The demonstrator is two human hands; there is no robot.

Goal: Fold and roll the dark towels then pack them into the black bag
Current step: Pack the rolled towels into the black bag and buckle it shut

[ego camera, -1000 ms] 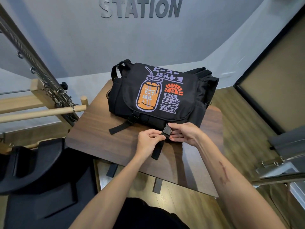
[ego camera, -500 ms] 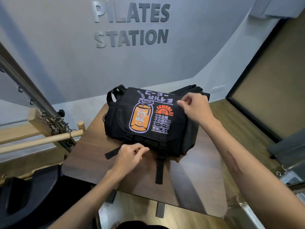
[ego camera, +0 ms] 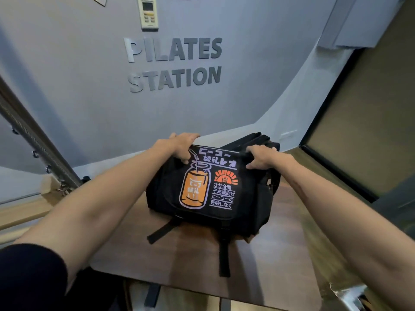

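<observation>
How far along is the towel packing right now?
Done, by the look of it: the black bag sits on the wooden table with its printed flap down, and no towels lie outside. In hand: left hand and right hand grip its top corners. Left: perhaps only moving it.

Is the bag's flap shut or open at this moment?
Shut: the printed flap lies flat over the front of the bag. Left hand and right hand grip its top corners. Buckles: cannot tell.
</observation>
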